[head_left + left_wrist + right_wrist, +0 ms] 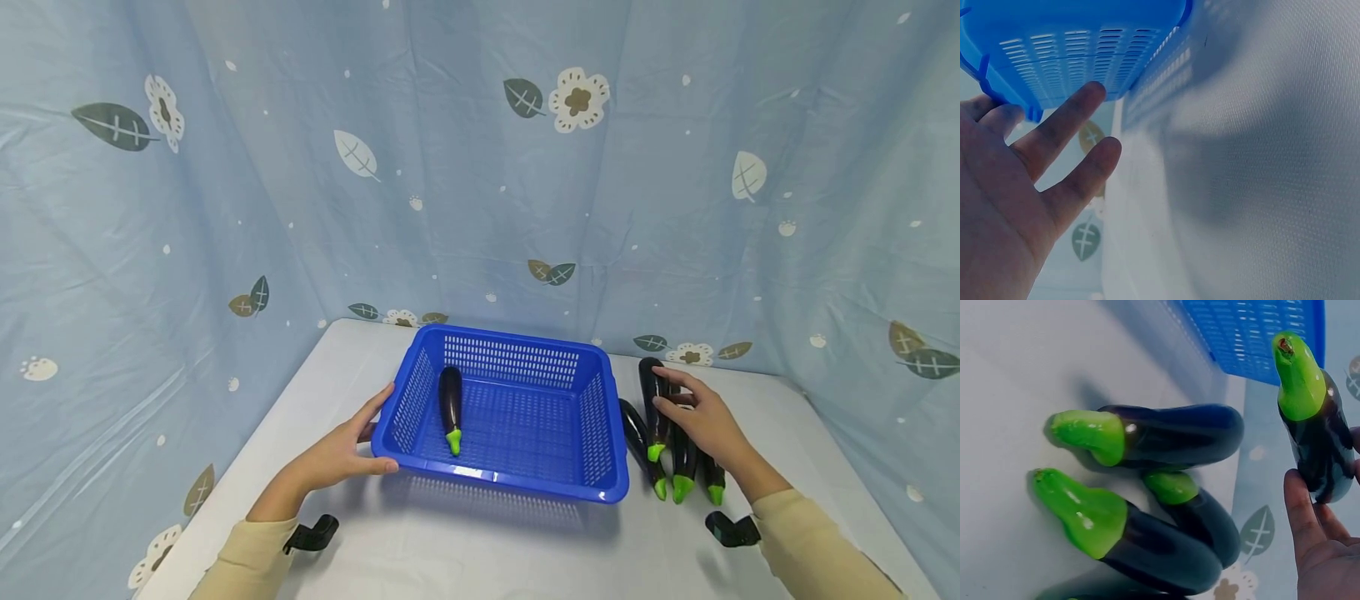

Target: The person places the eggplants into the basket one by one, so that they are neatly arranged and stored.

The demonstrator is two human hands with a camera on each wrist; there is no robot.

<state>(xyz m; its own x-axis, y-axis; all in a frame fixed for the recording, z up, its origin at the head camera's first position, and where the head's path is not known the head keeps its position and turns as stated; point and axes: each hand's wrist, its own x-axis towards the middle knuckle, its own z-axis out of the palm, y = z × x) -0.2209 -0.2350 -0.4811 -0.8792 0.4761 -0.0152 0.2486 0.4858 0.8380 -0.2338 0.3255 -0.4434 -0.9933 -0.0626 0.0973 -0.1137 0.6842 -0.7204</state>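
Observation:
A blue plastic basket (495, 479) with slotted walls stands mid-table, one eggplant (450, 400) lying inside toward its left wall. At the basket's left front corner, my left hand (337, 454) touches the rim with thumb and fingers spread; the left wrist view shows two of its fingers (1063, 128) extended below the rim. My right hand (708, 421) grips a dark purple eggplant (1319, 437) by its blunt end, raised above other eggplants, green stem pointing toward me. Beneath it, several eggplants (1166, 437) with green caps lie on the table, right of the basket.
A white cloth-covered table (420, 550) carries everything. Behind and beside it hangs a light blue curtain (480, 167) printed with leaves and flowers. The basket's right wall stands close to the leftmost loose eggplant (637, 433).

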